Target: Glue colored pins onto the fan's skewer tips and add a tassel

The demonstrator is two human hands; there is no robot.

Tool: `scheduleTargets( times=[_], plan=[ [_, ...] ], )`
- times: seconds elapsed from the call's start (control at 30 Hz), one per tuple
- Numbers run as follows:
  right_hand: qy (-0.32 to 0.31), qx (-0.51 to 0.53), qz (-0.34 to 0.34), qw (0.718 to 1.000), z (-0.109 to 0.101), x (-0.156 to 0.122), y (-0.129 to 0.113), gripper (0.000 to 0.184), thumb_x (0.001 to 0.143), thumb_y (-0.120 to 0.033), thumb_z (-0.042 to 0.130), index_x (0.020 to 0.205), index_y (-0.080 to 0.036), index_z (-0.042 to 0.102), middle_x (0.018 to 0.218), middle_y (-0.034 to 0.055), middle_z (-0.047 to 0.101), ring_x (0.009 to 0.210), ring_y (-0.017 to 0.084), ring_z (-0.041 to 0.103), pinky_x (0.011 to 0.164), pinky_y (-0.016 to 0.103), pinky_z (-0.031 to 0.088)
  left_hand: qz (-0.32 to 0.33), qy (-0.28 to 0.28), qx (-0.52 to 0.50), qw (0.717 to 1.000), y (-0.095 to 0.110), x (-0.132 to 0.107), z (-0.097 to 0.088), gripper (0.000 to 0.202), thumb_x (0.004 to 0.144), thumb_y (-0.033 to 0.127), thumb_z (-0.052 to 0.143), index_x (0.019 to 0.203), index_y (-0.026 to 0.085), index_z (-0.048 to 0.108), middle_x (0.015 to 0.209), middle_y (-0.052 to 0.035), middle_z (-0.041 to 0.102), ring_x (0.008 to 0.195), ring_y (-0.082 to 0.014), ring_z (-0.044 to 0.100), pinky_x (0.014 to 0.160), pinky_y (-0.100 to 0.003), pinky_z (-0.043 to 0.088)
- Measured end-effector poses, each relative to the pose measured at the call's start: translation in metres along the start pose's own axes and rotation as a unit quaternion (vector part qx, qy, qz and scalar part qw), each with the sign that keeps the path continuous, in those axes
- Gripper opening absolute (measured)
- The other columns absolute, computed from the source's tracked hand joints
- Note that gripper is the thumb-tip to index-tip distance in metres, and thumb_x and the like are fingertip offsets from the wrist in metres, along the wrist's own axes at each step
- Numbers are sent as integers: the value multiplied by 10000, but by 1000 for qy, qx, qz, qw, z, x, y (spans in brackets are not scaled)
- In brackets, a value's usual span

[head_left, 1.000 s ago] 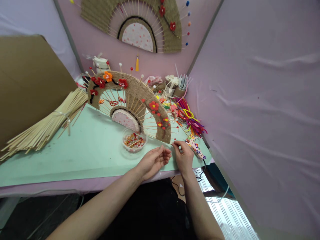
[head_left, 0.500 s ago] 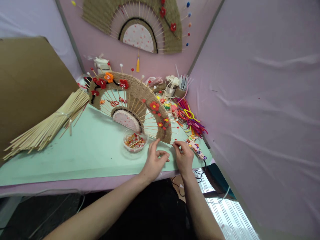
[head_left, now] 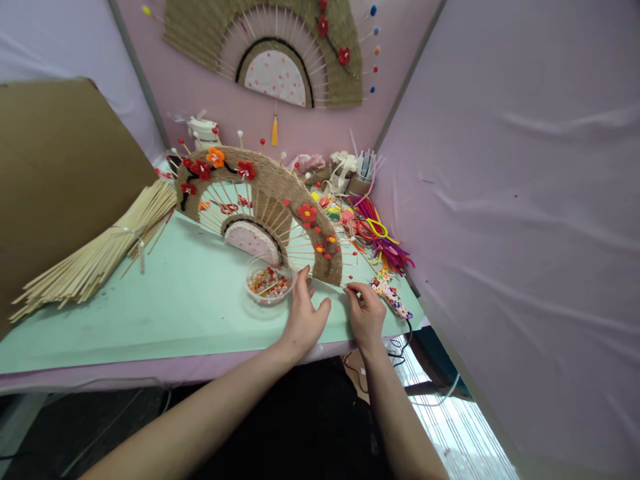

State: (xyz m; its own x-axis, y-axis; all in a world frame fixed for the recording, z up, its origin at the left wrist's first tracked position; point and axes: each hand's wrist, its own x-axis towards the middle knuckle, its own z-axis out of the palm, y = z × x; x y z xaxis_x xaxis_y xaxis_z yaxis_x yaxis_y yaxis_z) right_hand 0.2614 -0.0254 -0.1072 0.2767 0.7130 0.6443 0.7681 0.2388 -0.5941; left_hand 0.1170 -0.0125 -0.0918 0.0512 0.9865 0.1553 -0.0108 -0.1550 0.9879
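Observation:
A jute-wound fan (head_left: 270, 193) of wooden sticks with red and orange felt flowers stands on the mint-green mat (head_left: 165, 307). My left hand (head_left: 305, 313) lies on the mat with its fingers stretched toward the fan's lower right edge, beside a clear bowl of beads (head_left: 269, 282). My right hand (head_left: 365, 312) pinches the tip of the fan's lowest stick, where a small red bead sits. A patterned glue gun (head_left: 391, 297) lies just right of that hand.
A bundle of bamboo sticks (head_left: 95, 257) lies at the left before a brown cardboard sheet (head_left: 60, 173). Coloured pipe cleaners (head_left: 380, 237), scissors and a cup of sticks (head_left: 363, 177) crowd the back right corner. A second fan (head_left: 270, 50) hangs on the pink wall.
My left hand has opened and slid left and forward from beside my right hand to the fan's edge near the bead bowl. My right hand has stayed put.

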Motion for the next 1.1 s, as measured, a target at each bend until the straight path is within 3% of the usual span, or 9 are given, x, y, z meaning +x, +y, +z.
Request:
scheduleTargets(
  times=[0.13,0.8,1.1],
  plan=[
    [5,5,7,1000,1,1,0,153,895,-283,567,848,-192,682,818,49,706,764,176,638,677,299,495,-14,1,-8,1000,-2,1,0,688,718,133,574,1358,204,332,1424,-150,353,1270,-255,459,1074,-472,401],
    [22,33,71,997,1,2,-1,181,863,-312,590,879,-186,717,828,53,730,717,165,636,686,298,503,-10,-28,-4,1000,0,2,-2,679,722,109,548,1354,206,321,1413,-146,351,1239,-242,495,1065,-455,414],
    [29,33,65,997,4,2,1,191,863,-332,590,857,-185,712,819,57,724,710,166,627,690,300,499,60,-24,77,995,4,-1,-1,726,754,128,535,1422,202,261,1536,-163,218,1446,-272,205,1096,-467,373]
  ],
)
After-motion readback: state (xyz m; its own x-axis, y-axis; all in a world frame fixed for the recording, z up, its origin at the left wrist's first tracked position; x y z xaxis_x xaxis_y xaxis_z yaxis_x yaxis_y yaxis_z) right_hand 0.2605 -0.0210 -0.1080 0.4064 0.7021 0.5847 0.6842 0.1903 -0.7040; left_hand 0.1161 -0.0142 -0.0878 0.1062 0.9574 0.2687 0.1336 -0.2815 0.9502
